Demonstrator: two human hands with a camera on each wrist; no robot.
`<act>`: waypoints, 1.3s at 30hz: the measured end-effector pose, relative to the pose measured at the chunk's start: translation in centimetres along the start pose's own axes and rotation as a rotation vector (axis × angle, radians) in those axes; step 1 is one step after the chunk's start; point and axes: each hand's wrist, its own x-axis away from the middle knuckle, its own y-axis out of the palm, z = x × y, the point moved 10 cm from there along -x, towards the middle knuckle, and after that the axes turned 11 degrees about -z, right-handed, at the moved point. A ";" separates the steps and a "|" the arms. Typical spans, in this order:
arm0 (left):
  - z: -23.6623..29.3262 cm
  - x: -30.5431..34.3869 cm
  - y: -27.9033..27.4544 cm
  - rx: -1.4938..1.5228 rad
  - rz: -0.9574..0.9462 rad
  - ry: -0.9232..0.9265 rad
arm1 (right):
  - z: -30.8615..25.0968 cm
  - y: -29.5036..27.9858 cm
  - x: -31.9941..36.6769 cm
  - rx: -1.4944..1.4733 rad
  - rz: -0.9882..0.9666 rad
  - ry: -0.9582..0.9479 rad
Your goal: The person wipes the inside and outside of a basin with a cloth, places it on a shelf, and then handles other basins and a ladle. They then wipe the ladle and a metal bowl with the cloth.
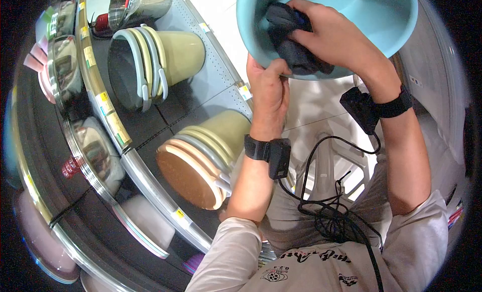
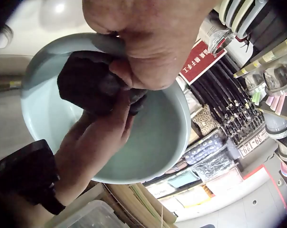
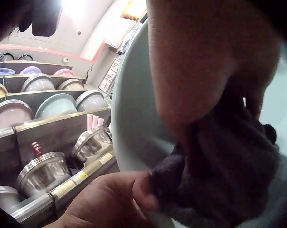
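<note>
A light-blue plastic basin (image 1: 384,15) is held up in front of the person, its inside facing them. With its thumb over the near rim, the left hand (image 1: 271,88) grips the basin; the rest of its fingers are hidden behind the wall. The right hand (image 1: 334,38) reaches inside and holds a bunched dark cloth (image 1: 281,25) against the basin's inner side. In the left wrist view the cloth (image 2: 84,80) spreads over the inner wall beneath the right hand's fingers. The left thumb (image 3: 144,190) lies right at the cloth's edge in the right wrist view.
Shelves at the left hold nested buckets (image 1: 183,51), another bucket stack (image 1: 193,166) and metal pots (image 1: 98,151). A grey plastic stool (image 1: 321,166) stands below the basin. Black cables (image 1: 336,216) hang from both wrist cameras over the lap.
</note>
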 end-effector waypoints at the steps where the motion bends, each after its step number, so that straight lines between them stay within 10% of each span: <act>1: 0.0 0.0 -0.1 0.000 0.001 0.000 | -0.8 -0.5 0.0 0.000 -0.001 0.000; 39: -0.9 -0.1 -0.7 -0.074 -0.002 -0.018 | 1.5 1.6 1.7 0.402 -0.086 0.076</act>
